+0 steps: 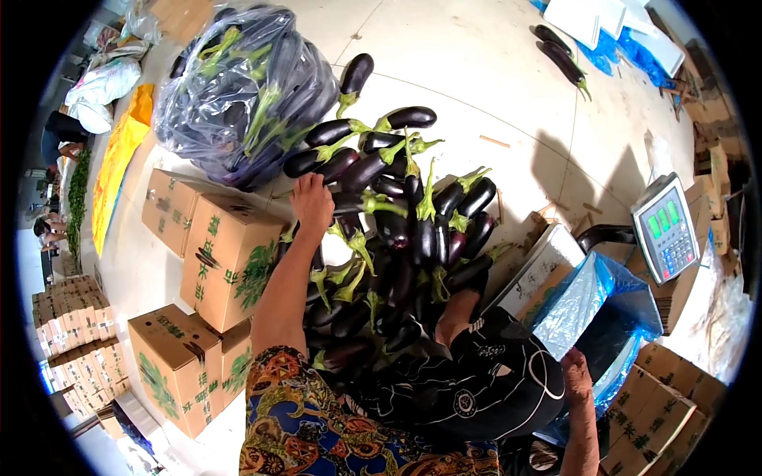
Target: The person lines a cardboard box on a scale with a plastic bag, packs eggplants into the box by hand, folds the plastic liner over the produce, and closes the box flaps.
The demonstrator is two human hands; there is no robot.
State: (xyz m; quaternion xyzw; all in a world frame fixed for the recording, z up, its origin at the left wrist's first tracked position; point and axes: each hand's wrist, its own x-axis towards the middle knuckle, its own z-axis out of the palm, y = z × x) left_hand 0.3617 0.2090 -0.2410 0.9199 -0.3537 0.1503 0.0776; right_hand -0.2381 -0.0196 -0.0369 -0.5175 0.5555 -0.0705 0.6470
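Note:
My left hand (312, 203) reaches into a heap of dark purple eggplants (390, 285) on the floor. Its fingers curl around the blunt end of one eggplant (350, 203), whose green stem points right; the fingertips are partly hidden. Down at the right, my right hand (576, 376) grips the edge of a blue plastic liner (568, 309) that hangs over an open box; some of its fingers are out of sight. The liner's inside looks dark, and its contents cannot be made out. A scale display (665, 229) with lit green digits stands behind the box.
A clear plastic bag (244, 101) full of eggplants sits beyond the heap. Closed cartons (232, 262) stand at the left, with stacked cartons (77, 333) farther off. More cartons (646, 410) lie at lower right. Two eggplants (562, 62) lie apart. A person (62, 140) bends at far left.

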